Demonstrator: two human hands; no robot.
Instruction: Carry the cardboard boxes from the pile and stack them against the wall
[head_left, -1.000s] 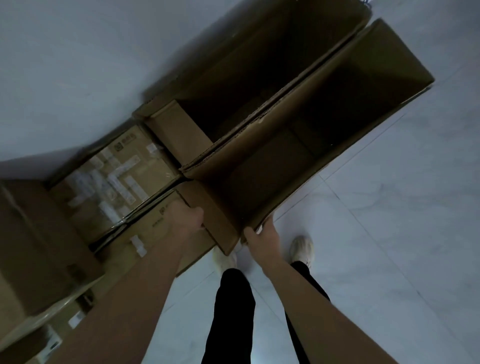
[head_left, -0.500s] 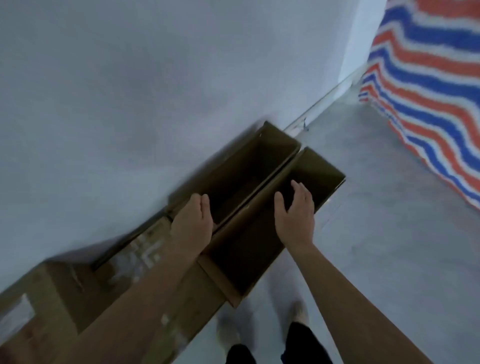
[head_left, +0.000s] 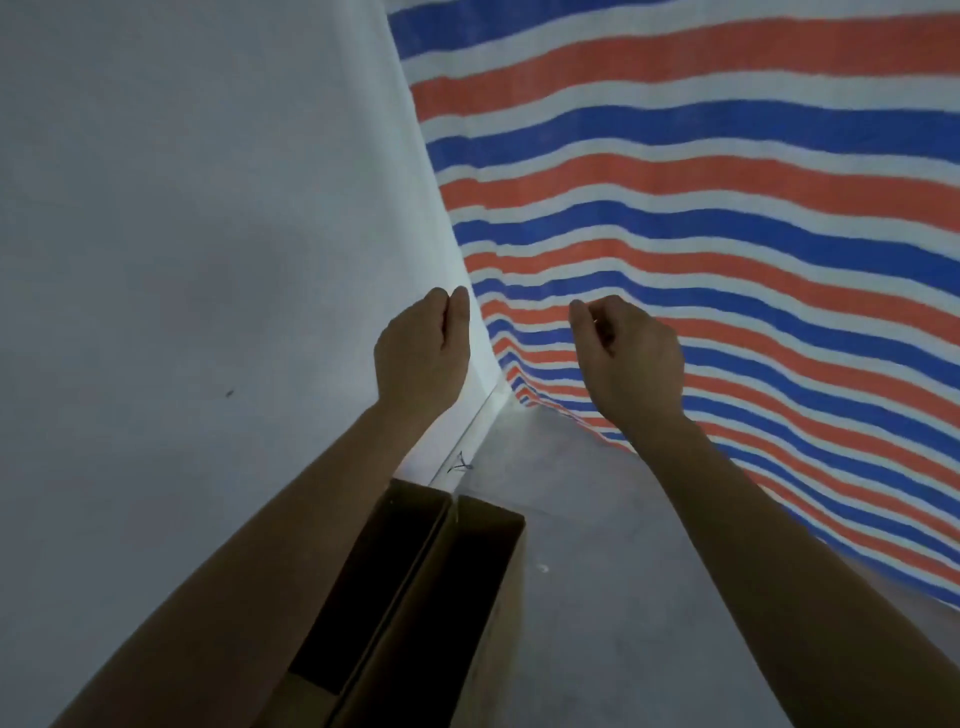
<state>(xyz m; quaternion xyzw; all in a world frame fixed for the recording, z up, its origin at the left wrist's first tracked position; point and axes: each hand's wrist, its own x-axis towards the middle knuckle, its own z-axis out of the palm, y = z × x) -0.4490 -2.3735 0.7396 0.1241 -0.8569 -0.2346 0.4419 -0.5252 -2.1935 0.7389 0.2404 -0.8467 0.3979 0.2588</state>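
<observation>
Two open boxes (head_left: 415, 587) side by side against wall (head_left: 182, 234) — tarp (head_left: 727, 208) right, beyond — hands above.

The grey floor (head_left: 623, 597) carries two open boxes side by side at 6 o'clock: the left box (head_left: 384, 561) against the wall (head_left: 182, 234), the right box (head_left: 467, 582) touching it. A striped tarp (head_left: 727, 234) meets the floor toward 3 o'clock.

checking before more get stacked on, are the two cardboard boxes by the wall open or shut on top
Open. Both cardboard boxes show dark hollow insides with no flaps across the top, side by side against the wall. Contents cannot be told.
</observation>
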